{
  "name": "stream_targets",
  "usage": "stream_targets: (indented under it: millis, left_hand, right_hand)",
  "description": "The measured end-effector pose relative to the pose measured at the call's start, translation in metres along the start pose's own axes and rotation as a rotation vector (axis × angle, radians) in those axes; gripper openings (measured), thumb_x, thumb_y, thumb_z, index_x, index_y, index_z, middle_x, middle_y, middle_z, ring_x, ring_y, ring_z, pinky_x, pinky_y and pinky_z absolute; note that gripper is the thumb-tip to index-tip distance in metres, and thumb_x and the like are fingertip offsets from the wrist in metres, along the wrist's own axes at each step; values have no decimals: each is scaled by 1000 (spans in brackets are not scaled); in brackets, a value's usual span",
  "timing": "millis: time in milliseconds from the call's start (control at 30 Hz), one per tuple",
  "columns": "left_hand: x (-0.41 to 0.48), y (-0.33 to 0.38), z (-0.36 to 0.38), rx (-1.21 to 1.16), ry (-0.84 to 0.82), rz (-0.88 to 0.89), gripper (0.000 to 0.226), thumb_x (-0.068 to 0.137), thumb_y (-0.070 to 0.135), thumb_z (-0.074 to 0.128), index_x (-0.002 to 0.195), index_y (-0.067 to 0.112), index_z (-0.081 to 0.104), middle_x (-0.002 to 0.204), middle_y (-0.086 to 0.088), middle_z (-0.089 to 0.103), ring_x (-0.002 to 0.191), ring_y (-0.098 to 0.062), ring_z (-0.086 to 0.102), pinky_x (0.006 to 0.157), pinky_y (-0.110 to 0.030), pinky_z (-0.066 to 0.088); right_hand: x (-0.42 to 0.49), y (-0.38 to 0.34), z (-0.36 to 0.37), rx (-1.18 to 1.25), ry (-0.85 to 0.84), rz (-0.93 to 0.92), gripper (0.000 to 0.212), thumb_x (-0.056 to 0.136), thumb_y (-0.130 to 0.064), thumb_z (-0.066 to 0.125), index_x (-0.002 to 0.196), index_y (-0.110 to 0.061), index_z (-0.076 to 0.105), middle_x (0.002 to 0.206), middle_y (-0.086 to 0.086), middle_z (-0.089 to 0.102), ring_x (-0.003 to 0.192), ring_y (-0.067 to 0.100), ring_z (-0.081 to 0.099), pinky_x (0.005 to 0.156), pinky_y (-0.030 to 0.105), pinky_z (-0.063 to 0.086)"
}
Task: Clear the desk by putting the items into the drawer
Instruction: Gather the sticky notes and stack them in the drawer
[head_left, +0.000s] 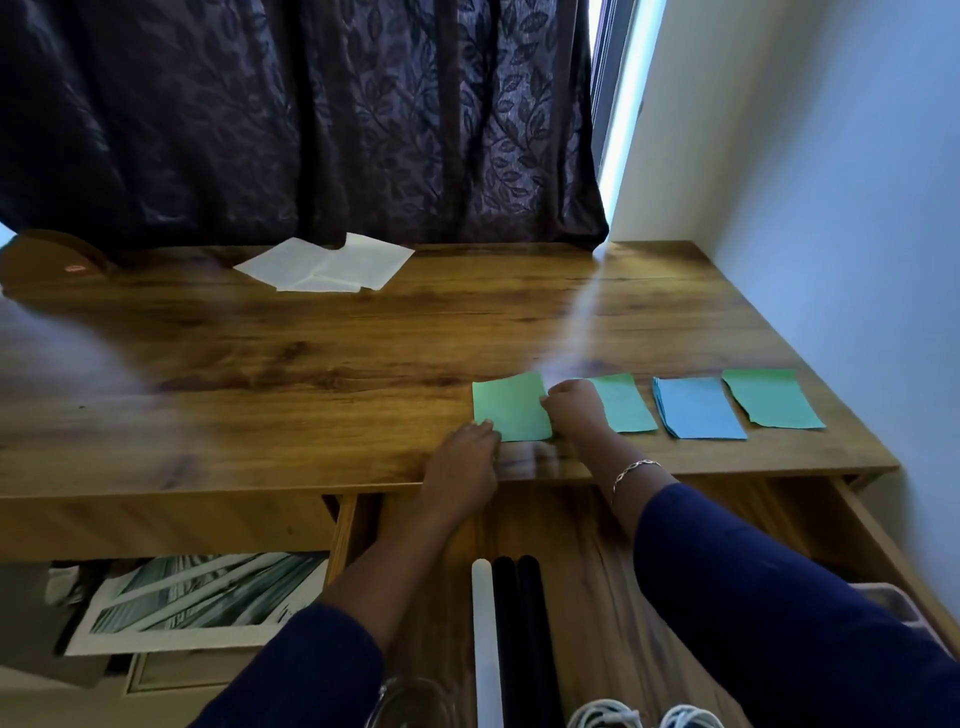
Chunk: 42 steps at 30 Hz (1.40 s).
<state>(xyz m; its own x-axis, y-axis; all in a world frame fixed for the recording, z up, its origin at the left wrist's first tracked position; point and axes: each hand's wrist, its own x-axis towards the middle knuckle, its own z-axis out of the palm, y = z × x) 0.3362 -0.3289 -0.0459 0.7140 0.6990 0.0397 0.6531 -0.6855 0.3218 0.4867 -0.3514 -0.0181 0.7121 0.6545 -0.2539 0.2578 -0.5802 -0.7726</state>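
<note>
If the green paper stack (511, 408) is lifted by its edges only, loose sheets may fan out and slip; the right wrist may drag the teal stack (626, 405). Green stack lies flat on tabletop (311, 364), above open drawer (582, 540). Right hand (574, 408) curls, pinching its right edge. Left hand (462, 460) fingertips touch its near-left corner; grip unclear.

Glossy wood-grain desk (311, 364), matt paper sheets (511, 408), patterned cloth curtain (311, 114).

Nothing is legible: the pink sticker (76, 268) at the desk's (363, 332) far left corner and the scribble on the print (208, 597) below its front edge are blurred.
</note>
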Motion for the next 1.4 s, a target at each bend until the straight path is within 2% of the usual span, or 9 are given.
stream_targets:
  millis: [67,167,400,600,767,933,1033,1167,1400]
  left_hand:
    - [-3,-1,2,15,20,14,46,95,12,44,140,11,37,152,-6,30,140,-19,25,114,-31,20]
    - [-7,-1,5,23,38,47,47,95,10,43,142,10,35,152,-6,29,141,-19,23,115,-30,18]
    - [-19,3,7,-41,92,60,44,96,9,40,140,11,38,151,-5,32,140,-17,24,114,-27,18]
    - [-46,12,4,-244,325,86,44,95,1,41,138,8,42,146,-6,40,138,-16,31,109,-16,12]
    - [-59,18,22,-299,424,181,37,85,4,42,116,0,63,121,-15,63,121,-20,50,105,-22,31]
    - [-73,29,57,-315,271,161,44,92,25,37,119,-1,60,125,-16,60,124,-24,49,105,-31,37]
    - [-80,33,72,-253,94,145,51,94,34,36,133,2,48,141,-13,46,136,-27,36,111,-31,20]
    - [-90,34,85,-149,12,159,53,93,28,44,139,2,39,146,-14,38,139,-28,30,112,-30,10]
    - [-99,40,98,-21,-157,192,64,96,40,42,148,11,18,157,-4,15,145,-17,6,114,-26,-5]
  right_hand:
    - [-2,-1,2,-55,2,-7,11,86,-10,60,82,-1,66,84,16,62,86,30,58,67,27,39]
    - [-3,2,4,-87,61,-36,22,85,-12,61,106,-6,65,109,14,65,104,31,59,78,30,44]
    - [-14,9,-1,-39,128,-105,14,82,-7,64,96,-9,64,101,10,67,97,27,61,71,27,41]
    - [-42,37,-36,257,78,-62,21,78,-3,68,69,-18,56,86,8,65,91,27,64,82,47,54]
    - [-84,86,-66,425,-88,34,17,82,6,62,74,-7,55,74,6,62,68,16,61,51,21,49]
    - [-99,138,-67,333,-134,191,10,84,3,60,83,-7,58,85,9,64,76,20,63,62,30,51]
    - [-101,158,-60,280,-165,270,12,85,4,59,80,-7,55,83,10,61,75,20,61,59,27,51]
    - [-102,174,-52,231,-179,343,20,83,7,60,72,-8,52,72,8,58,63,16,55,38,15,43]
    - [-103,185,-40,212,-227,357,22,82,9,60,71,-8,51,71,8,57,63,16,56,44,18,45]
